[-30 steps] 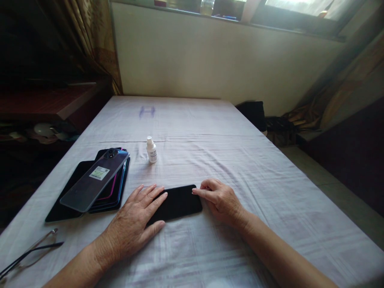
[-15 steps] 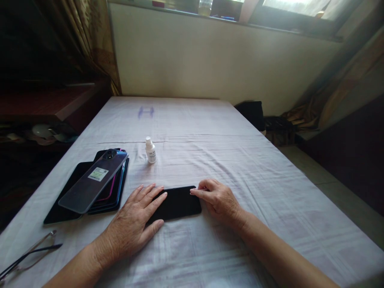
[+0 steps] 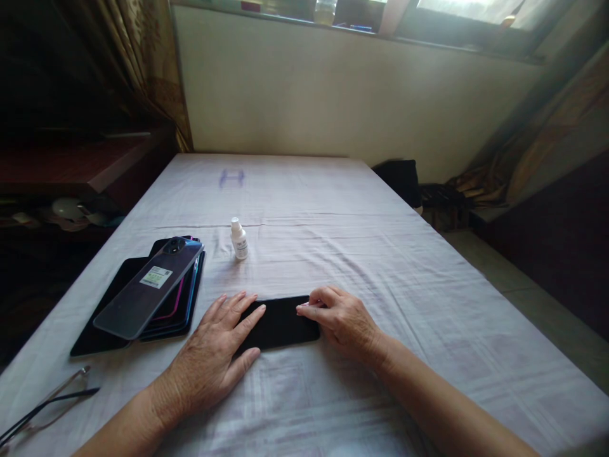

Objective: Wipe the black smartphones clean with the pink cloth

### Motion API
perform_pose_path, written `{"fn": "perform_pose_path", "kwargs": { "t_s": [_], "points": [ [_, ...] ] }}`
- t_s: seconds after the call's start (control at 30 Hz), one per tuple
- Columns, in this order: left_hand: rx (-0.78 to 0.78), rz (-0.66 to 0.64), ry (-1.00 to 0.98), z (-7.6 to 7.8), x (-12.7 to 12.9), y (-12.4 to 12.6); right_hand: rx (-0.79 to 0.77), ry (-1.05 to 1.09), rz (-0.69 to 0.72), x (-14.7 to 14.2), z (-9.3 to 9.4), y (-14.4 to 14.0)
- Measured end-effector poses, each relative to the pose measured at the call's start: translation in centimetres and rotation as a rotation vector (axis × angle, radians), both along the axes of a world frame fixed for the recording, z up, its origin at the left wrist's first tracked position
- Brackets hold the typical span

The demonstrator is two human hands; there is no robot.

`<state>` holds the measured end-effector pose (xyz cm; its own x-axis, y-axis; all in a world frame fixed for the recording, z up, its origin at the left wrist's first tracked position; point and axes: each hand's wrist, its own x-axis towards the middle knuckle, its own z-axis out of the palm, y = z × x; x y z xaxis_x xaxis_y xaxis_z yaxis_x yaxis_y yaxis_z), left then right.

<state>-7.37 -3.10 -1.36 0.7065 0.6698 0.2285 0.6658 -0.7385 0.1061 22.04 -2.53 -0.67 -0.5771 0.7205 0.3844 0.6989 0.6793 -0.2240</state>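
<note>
A dim room with a pale wall, a window ledge high at the back and curtains at both sides. A table (image 3: pixel 428 266) covered in a creased white cloth fills the view.

Near the front edge, the left hand (image 3: pixel 209 358) lies flat with its fingers spread, palm down, its fingertips resting on the left end of a black phone (image 3: pixel 280 322). The phone lies flat and face up on the cloth, roughly centre front. The right hand (image 3: pixel 345 320) sits at the phone's right end, fingers curled, with the forefinger and thumb pressed together at the upper right corner of the screen; whether they pinch a thin film or tab there is too small to tell.

To the left of the left hand, close by, is a stack of phones (image 3: pixel 143 295), the top one lying back up with a small label. Behind the stack, well apart from both hands, a small white bottle (image 3: pixel 238 238) stands upright with its cap on; its contents cannot be seen. At the front left corner lie folded glasses (image 3: pixel 45 403).

A likely risk: if the left hand eases off, the phone could slide on the loose cloth as the right fingers pull or press. A wide sweep of the left arm could topple the stack.
</note>
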Motion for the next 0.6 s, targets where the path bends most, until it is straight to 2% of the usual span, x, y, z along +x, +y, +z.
{"fn": "perform_pose_path", "kwargs": {
  "t_s": [0.17, 0.43, 0.6],
  "points": [
    [0.000, 0.004, -0.005, 0.0, 0.0, 0.0, 0.007, -0.017, -0.065, -0.5, -0.1, 1.5],
    [-0.001, -0.003, -0.004, 0.0, 0.0, 0.1, 0.003, -0.012, 0.000, -0.2, 0.1, 0.1],
    [-0.015, 0.009, -0.011, 0.0, 0.1, 0.0, -0.013, -0.023, -0.058, -0.6, 0.0, 1.1]
  ]
}}
